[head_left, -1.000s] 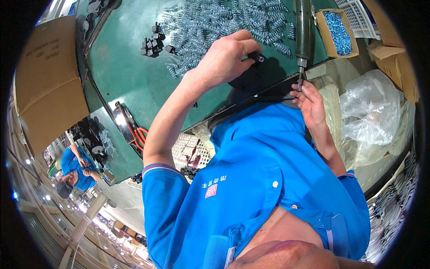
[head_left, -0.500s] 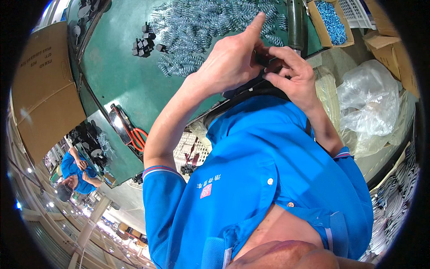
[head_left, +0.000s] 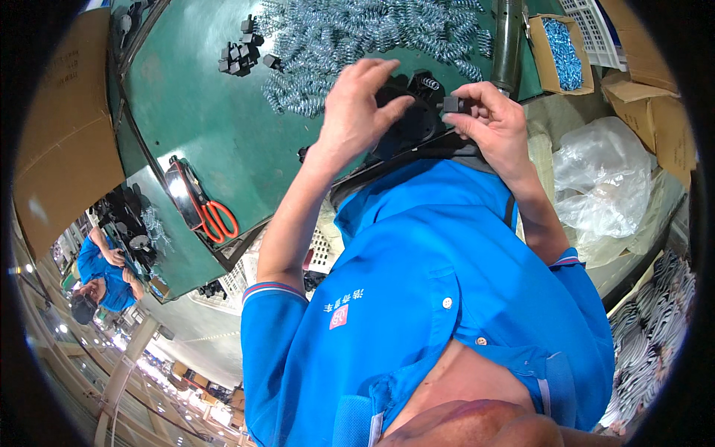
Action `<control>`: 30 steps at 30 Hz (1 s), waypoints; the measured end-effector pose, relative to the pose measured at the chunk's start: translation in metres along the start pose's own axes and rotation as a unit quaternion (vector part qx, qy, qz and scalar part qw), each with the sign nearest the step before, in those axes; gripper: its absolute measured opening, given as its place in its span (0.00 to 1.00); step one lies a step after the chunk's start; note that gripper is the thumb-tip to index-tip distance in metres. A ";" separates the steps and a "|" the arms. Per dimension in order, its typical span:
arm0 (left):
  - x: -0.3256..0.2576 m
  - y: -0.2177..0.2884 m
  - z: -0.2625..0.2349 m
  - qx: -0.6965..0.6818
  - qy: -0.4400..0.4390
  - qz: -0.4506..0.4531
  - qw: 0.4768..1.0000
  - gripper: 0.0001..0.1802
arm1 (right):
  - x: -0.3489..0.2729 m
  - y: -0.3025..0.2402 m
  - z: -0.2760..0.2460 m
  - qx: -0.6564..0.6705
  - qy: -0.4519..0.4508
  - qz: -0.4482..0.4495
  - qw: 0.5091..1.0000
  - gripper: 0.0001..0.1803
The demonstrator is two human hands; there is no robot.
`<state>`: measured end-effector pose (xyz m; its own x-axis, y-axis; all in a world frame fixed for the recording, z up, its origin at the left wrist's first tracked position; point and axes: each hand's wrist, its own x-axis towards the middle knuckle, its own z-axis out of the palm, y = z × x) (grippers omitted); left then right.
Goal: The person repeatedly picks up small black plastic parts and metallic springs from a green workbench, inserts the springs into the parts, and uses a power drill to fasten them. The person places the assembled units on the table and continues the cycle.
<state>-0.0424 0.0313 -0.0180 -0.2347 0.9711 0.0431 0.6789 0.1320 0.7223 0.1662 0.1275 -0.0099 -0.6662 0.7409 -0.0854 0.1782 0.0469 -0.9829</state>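
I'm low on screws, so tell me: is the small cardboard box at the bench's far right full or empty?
Neither quite: the open cardboard box holds a heap of blue screws that covers most of its visible inside. How deep the heap goes cannot be told.

We see a factory assembly workshop: green workbench (head_left: 201,112), heaped metal springs (head_left: 350,37), boxed blue screws (head_left: 562,45), cardboard cartons (head_left: 59,141).

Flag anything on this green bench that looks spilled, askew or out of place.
Nothing looks damaged. The metal springs lie in a loose, tangled heap across the green table, more scattered than spilled. The red-handled scissors sit near the table's edge. Both hands work at a black part.
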 end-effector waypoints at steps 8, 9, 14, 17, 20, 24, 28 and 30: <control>-0.009 0.003 0.015 -0.004 0.004 -0.088 0.996 0.28 | 0.012 0.004 0.001 -0.019 0.048 0.008 0.999 0.13; -0.008 0.001 0.015 -0.012 0.002 -0.094 0.995 0.28 | 0.014 0.005 0.002 -0.033 0.051 0.009 0.998 0.13; -0.005 0.000 0.012 -0.027 -0.016 -0.110 0.993 0.29 | 0.021 0.009 0.005 -0.063 0.038 0.018 0.997 0.12; -0.003 0.000 0.011 -0.025 -0.034 -0.115 0.992 0.29 | 0.026 0.007 0.013 -0.134 0.039 0.001 0.990 0.13; 0.003 0.001 0.003 -0.085 -0.087 -0.165 0.979 0.30 | 0.033 0.001 0.023 -0.199 0.042 -0.021 0.979 0.13; 0.010 -0.002 -0.006 -0.359 -0.125 -0.274 0.883 0.33 | 0.040 0.000 0.033 -0.204 0.064 -0.044 0.976 0.13; -0.007 -0.010 -0.005 -0.591 -0.125 -0.303 0.737 0.35 | 0.042 -0.012 0.036 -0.162 0.069 -0.065 0.982 0.12; -0.015 -0.008 -0.006 -0.677 -0.151 -0.323 0.643 0.30 | 0.041 -0.020 0.038 -0.174 0.051 -0.056 0.982 0.12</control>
<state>-0.0484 0.0143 -0.0209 0.1221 0.8214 -0.5571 -0.7699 0.4327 0.4692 0.1077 0.1309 0.0000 -0.6228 0.7806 0.0535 0.3572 0.3444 -0.8682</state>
